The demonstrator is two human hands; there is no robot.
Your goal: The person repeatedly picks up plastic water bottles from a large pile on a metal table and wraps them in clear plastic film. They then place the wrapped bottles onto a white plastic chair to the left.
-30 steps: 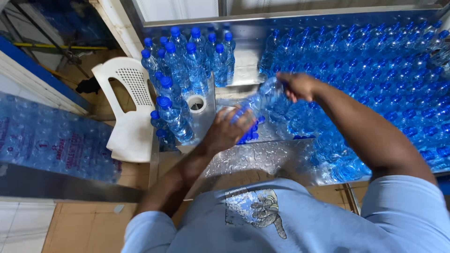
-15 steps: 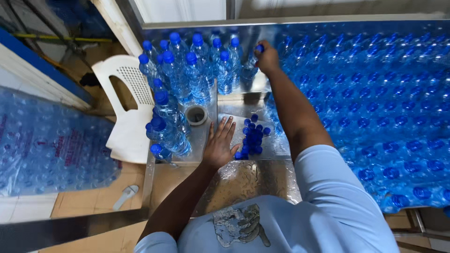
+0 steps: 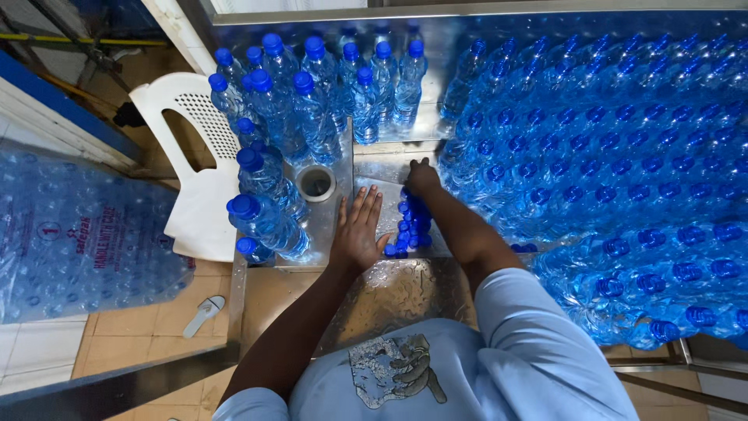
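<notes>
Two hands worked one small cluster of blue-capped water bottles (image 3: 411, 226) on the steel table (image 3: 389, 292) | left hand (image 3: 358, 230) lay flat, fingers spread, against its side | right hand (image 3: 422, 178), back from the far bottle row (image 3: 343, 78), now curled loosely over the cluster's top.

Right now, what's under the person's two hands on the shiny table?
Between the left hand and right hand stands a small cluster of blue-capped bottles on the metal table. The left palm lies flat on bare metal. What the right hand's fingers cover cannot be seen.
</notes>
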